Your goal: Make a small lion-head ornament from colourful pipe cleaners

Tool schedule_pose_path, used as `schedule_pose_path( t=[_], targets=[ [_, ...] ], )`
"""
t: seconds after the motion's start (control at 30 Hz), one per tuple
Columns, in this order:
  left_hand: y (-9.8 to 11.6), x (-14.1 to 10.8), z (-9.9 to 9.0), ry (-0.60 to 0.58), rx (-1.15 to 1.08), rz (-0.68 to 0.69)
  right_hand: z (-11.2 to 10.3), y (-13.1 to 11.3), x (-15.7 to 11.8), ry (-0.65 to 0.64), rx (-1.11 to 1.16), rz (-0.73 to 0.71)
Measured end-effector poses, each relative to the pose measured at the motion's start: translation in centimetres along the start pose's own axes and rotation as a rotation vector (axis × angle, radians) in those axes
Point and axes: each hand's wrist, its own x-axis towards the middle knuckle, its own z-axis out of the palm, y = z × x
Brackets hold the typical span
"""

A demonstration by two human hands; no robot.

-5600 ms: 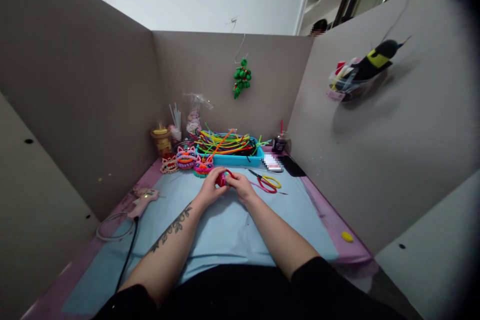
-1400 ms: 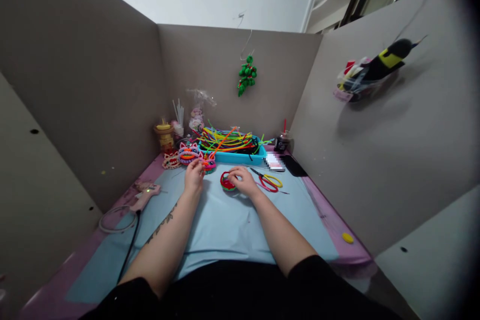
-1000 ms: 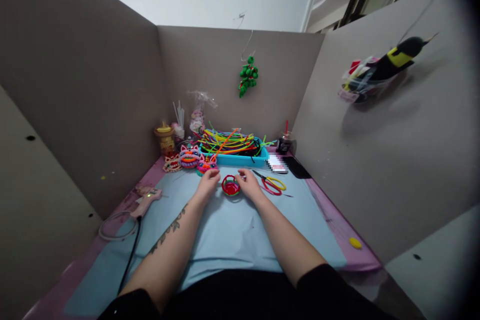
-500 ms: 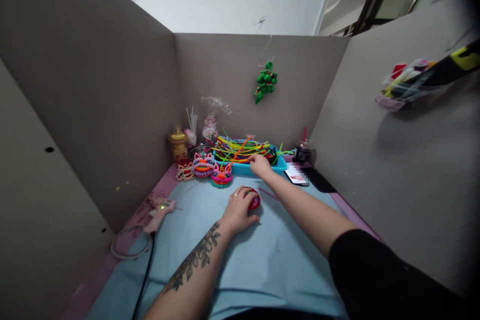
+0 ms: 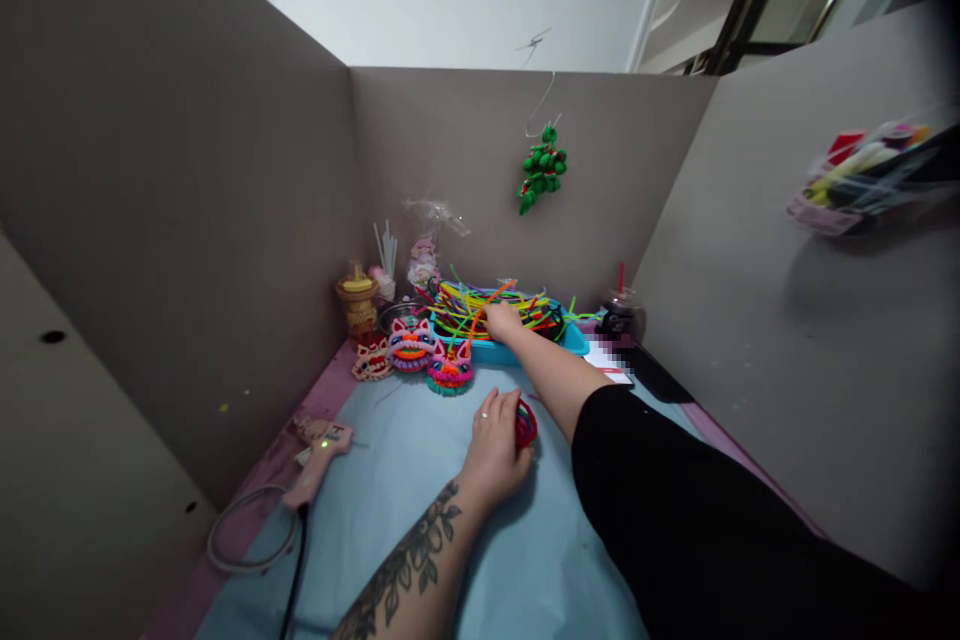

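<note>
My left hand (image 5: 498, 445) is curled around a small red round piece (image 5: 526, 423) with other colours inside it, just above the blue cloth (image 5: 405, 510). Farther forward, my right hand (image 5: 503, 322) reaches into a heap of colourful pipe cleaners (image 5: 461, 308). They lie in a blue tray (image 5: 491, 352); the fingertips are partly lost among the stems, so their grip is hidden. Left of the tray sit pipe-cleaner lion heads: a pink and teal one (image 5: 450, 372), a purple and orange one (image 5: 411, 346) and a cream one (image 5: 372, 360).
On the left lies a pink glue gun (image 5: 321, 465) with its cable. Behind stand a brown drink cup (image 5: 358, 305) and a dark cup (image 5: 619, 312) with a red straw. A phone (image 5: 609, 360) lies at right. Grey partitions enclose the table; a green ornament (image 5: 543, 170) hangs behind.
My right hand has gone deeper into the pipe cleaners, and its sleeve is farther forward. My left hand has turned the red piece onto its edge. The view has shifted slightly.
</note>
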Motion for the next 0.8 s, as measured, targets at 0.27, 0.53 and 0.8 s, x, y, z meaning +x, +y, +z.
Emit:
schedule_pose_path(
  t=[0.27,0.53,0.8],
  targets=[
    [0.0,0.1,-0.3,-0.001,-0.027,-0.016,-4.7,0.8,0.8,-0.021,-0.130,-0.145],
    [0.0,0.1,-0.5,-0.012,-0.022,-0.043,-9.7,3.2,0.0,0.004,-0.366,-0.115],
    [0.1,0.2,-0.6,-0.040,0.032,-0.041,-14.8,5.6,0.2,0.079,-0.344,0.167]
  ],
)
